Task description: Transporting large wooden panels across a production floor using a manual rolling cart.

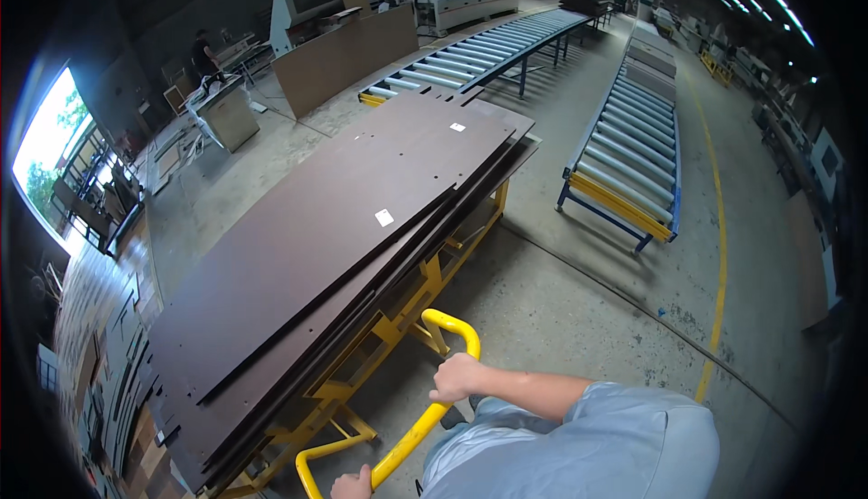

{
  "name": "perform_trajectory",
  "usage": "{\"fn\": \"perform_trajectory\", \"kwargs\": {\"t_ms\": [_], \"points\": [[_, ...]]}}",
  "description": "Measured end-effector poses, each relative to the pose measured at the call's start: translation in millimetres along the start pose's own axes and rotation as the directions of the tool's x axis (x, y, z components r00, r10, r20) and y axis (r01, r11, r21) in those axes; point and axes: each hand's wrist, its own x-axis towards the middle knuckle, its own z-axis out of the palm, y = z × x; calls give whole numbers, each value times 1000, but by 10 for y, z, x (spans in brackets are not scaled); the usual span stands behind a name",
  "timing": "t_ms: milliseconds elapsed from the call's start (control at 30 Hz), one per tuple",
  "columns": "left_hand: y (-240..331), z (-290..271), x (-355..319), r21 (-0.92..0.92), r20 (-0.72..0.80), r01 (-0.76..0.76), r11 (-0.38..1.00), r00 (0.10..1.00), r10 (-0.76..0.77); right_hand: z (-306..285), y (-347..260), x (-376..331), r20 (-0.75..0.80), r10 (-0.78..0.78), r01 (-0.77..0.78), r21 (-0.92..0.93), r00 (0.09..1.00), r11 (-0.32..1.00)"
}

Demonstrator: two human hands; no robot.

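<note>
A yellow tubular handle (449, 324) loops up from a yellow cart frame (425, 275). My right hand (455, 378) is closed around the upper part of that handle. My left hand (351, 484) grips its lower end at the bottom edge of the view. The cart carries a stack of long dark brown panels (334, 228) with small drilled holes and two white stickers. The panels overhang the frame toward the far end.
A blue roller conveyor (628, 151) with a yellow end bar stands to the right. A second roller conveyor (479, 47) runs beyond the panels. A yellow floor line (719, 255) curves along the right. More boards lean at the left, and a person works at machines far left.
</note>
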Motion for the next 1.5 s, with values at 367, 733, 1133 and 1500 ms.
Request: {"fn": "perform_trajectory", "kwargs": {"t_ms": [367, 733, 1133, 1500], "points": [[-234, 478, 283, 110, -273, 101, 989, 960, -67, 166, 17, -265, -195, -77, 68, -52, 978, 996], [-368, 774, 259, 462, -538, -129, 878, 746, 393, 693, 102, -297, -510, -135, 65, -152, 850, 986], [-282, 1457, -569, 499, -396, -24, 866, 883, 252, 1159, 216, -1198, -393, -152, 104, -140, 907, 985], [-145, 2324, -1377, 485, -352, -37, 874, 906, 234, 1771, 330, -2116, -282, -207, 157, -188, 937, 970]]}}
